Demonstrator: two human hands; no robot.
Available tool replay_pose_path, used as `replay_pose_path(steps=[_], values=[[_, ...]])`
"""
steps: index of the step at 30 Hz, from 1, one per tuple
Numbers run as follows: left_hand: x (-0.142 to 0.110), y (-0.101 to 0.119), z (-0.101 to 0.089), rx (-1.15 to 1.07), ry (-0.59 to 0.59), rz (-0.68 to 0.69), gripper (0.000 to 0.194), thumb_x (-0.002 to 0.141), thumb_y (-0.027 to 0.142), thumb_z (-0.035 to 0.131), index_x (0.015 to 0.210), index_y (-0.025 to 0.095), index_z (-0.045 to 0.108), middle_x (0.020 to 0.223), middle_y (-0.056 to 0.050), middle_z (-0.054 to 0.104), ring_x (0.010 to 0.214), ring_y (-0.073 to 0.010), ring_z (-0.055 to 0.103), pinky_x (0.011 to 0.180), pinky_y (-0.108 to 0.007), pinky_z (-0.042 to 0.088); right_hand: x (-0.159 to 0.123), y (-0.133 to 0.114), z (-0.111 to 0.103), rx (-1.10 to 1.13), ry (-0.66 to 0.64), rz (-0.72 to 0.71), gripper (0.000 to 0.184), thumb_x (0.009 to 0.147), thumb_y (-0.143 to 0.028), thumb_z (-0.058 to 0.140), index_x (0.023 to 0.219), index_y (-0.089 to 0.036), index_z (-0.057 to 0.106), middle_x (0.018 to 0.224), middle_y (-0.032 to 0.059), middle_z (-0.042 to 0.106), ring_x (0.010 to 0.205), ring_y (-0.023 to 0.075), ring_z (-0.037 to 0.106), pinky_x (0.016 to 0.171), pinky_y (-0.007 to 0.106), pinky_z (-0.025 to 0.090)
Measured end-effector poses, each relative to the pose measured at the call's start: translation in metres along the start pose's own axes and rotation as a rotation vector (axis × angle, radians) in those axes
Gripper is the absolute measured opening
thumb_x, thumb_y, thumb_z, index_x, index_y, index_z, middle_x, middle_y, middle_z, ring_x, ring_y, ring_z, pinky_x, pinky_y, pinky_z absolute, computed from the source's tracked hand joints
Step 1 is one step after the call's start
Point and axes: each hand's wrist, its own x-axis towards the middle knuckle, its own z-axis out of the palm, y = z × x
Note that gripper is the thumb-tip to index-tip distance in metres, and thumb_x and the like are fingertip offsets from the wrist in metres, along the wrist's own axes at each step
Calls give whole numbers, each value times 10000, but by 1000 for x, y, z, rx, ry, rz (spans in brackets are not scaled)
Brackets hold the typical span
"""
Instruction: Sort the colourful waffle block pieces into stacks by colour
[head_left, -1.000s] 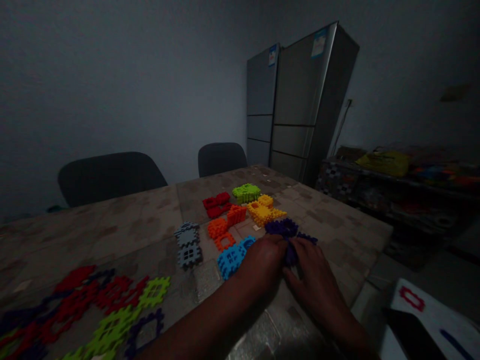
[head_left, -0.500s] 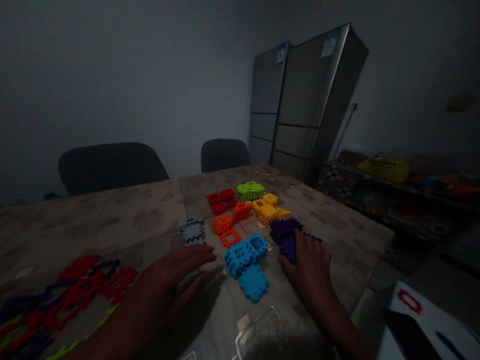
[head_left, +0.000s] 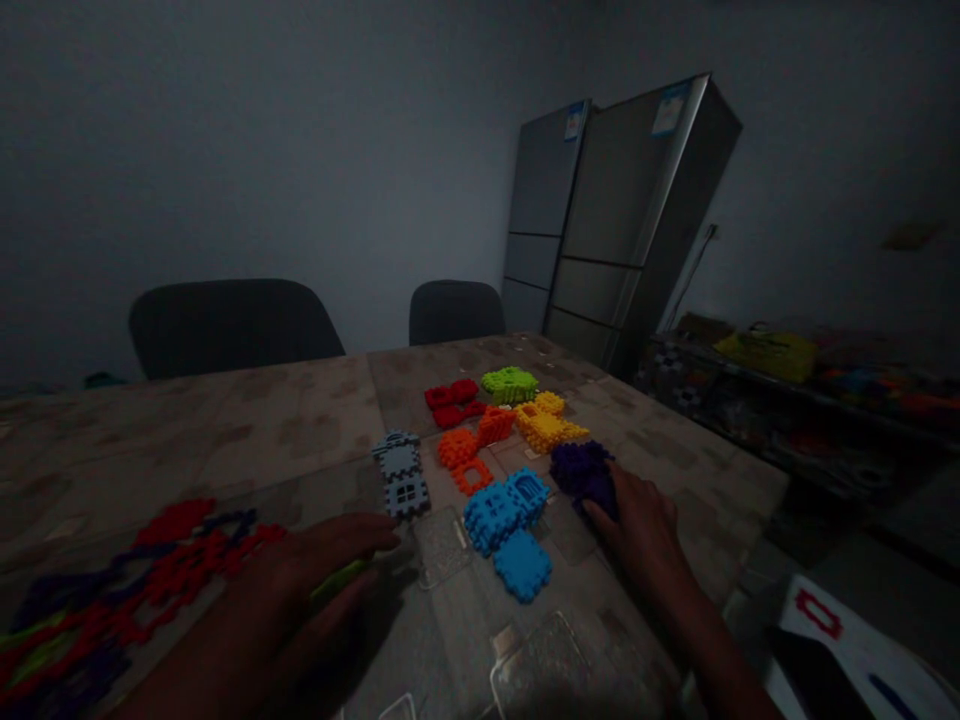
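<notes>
My left hand (head_left: 311, 575) hovers low over the table's near left, thumb and fingers apart. In the gap between them shows a lime-green piece (head_left: 337, 582); whether it is touched I cannot tell. My right hand (head_left: 637, 510) grips purple interlocking blocks (head_left: 581, 470) on the right, thumb at the near side, fingertips partly hidden. Left of it lie joined blue blocks (head_left: 510, 510) with a flat blue tile. Grey tiles (head_left: 405, 480), one with a window grid, lie beyond my left hand. Orange blocks (head_left: 469, 450) sit behind the blue ones.
Yellow blocks (head_left: 547, 420), lime-green blocks (head_left: 510, 383) and red blocks (head_left: 452, 400) lie farther back on the patterned table (head_left: 300, 425). Red and purple frame pieces (head_left: 180, 565) spread at the left. A white box (head_left: 847, 640) with a dark phone-like object stands at the lower right.
My left hand has drawn back to the left, uncovering the windowed grey tile. My right hand stays at the purple blocks. The whole view has shifted slightly.
</notes>
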Motion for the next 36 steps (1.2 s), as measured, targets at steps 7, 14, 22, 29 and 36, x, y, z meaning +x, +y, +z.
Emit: replay_pose_path(steps=[7, 14, 22, 29, 36], values=[[79, 28, 21, -280, -238, -42, 368, 865, 369, 512, 1106, 199, 733, 1102, -66, 771, 975, -261, 729, 870, -393, 588, 2, -4, 1, 26, 9, -20, 572, 895, -311, 646, 1399, -79, 507, 1262, 219, 670, 1143, 386, 600, 940, 516, 409], [176, 56, 85, -370, -529, 50, 230, 937, 192, 570, 1130, 121, 674, 1202, -81, 728, 1102, -199, 680, 965, -309, 529, -13, 21, -3, 138, 98, -83, 536, 826, -349, 663, 1326, -175, 577, 1290, 167, 676, 1159, 366, 613, 980, 528, 420], [208, 77, 137, -97, -580, 79, 187, 979, 304, 665, 1068, 140, 662, 1085, -60, 687, 989, -230, 675, 903, -446, 564, -21, 43, -1, 202, 115, -169, 448, 855, -368, 623, 1278, -221, 630, 1262, 137, 700, 1141, 349, 643, 953, 522, 462], [204, 84, 145, -5, -593, 62, 228, 975, 294, 671, 1145, 145, 643, 1136, -72, 675, 1018, -235, 670, 918, -454, 562, -20, 31, -1, 215, 132, -167, 385, 872, -337, 600, 1225, -195, 659, 1227, 147, 709, 1132, 345, 645, 946, 495, 465], [204, 85, 144, 10, -588, 60, 226, 976, 265, 671, 1165, 144, 642, 1169, -78, 675, 1063, -244, 666, 947, -469, 558, -19, 33, -2, 226, 122, -145, 389, 902, -348, 552, 1254, -208, 638, 1239, 136, 708, 1152, 331, 634, 984, 507, 438]])
